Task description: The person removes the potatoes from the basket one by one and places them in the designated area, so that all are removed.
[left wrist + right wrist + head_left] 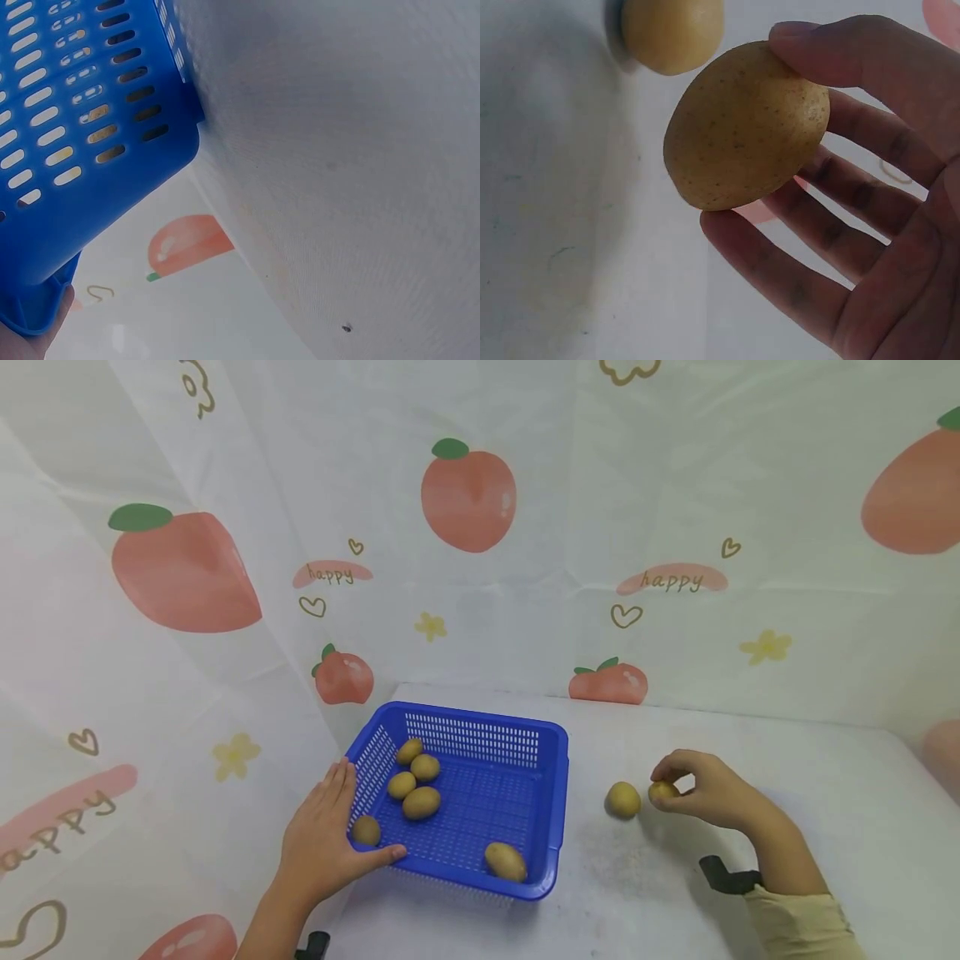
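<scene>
My right hand [708, 789] pinches a potato [742, 127] between thumb and fingertips. In the head view that potato is low over the table, just right of another potato [623, 800]. At the left, my left hand [318, 843] rests on the near left corner of a blue plastic basket [561, 793]. Its fingers lie straight along the left rim, and the thumb stretches over the front rim. Inside the basket, several potatoes [422, 803] sit toward the left side, and one potato [506, 862] lies in the near right corner.
The basket stands on a table with a white cover [600, 893]. Behind and to the left hangs a white curtain [540, 635] printed with peaches, hearts and the word "happy". A black wrist mount [727, 877] sits on my right forearm.
</scene>
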Motion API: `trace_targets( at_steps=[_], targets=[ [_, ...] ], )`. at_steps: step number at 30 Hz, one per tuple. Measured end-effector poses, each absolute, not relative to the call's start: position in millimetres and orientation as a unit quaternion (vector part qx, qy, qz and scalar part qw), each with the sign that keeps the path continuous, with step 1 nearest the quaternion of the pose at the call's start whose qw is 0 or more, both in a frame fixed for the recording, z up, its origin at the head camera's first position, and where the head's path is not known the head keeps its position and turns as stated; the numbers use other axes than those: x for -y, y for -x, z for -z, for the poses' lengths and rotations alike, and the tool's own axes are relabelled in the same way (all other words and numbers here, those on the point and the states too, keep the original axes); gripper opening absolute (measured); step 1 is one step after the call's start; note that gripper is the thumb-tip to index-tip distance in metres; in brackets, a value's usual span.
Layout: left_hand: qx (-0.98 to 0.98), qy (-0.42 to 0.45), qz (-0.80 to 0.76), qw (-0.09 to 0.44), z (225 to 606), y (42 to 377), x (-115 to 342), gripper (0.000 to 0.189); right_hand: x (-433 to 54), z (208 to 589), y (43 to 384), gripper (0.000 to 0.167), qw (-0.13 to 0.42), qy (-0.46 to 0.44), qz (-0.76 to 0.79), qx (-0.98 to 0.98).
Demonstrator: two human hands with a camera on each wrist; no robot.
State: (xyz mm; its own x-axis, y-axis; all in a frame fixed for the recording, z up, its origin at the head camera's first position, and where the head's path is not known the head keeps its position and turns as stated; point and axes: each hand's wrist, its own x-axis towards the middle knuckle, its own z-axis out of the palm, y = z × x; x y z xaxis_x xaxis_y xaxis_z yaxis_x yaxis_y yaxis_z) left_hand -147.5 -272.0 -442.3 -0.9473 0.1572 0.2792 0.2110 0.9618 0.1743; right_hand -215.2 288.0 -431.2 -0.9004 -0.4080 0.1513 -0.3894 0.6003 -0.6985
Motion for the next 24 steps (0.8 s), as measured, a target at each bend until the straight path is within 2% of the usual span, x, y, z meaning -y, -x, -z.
trace_targets(
  at_steps=[24],
  targets=[
    [0.981,0.096,0.099,0.137,442,147,272,0.144,-290,450,224,0.017,0.017,0.210,0.295,-0.932]
  ],
)
